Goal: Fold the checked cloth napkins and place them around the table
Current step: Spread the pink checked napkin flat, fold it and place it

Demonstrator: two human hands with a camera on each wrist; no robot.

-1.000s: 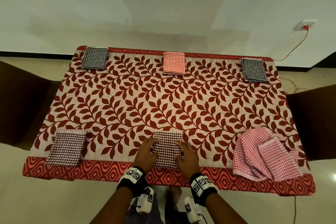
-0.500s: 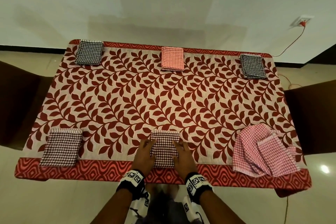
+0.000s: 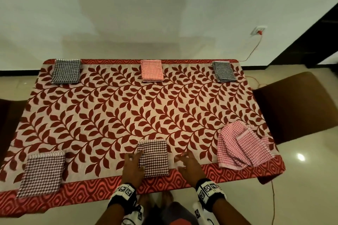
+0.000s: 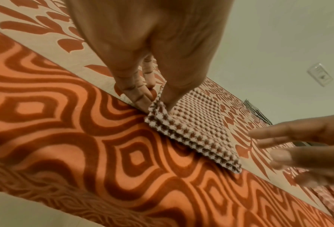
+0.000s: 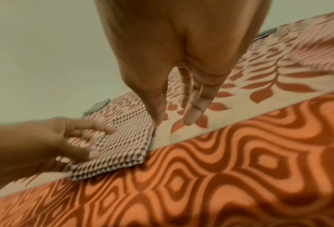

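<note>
Leaf-print tablecloth [image 3: 128, 115] w/ red wavy border on near edge. Brown chair [image 3: 296, 106] by its right edge, 2nd chair [image 3: 8, 124] at left. Wall socket [image 3: 258, 30] w/ red plug; cord [image 3: 254, 50] runs down to floor.

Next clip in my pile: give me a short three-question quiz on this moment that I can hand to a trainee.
1. How many napkins on the table lie folded?
2. True or false: the right hand grips the pink napkin.
3. Which napkin is not yet folded? A. the far-middle red one. B. the near-right pink one. C. the near-left maroon one.

Key
1. Five: three along the far edge, two along the near edge.
2. False. The right hand is open and apart from the pink napkin. The left hand touches the near-middle napkin.
3. B.
</note>
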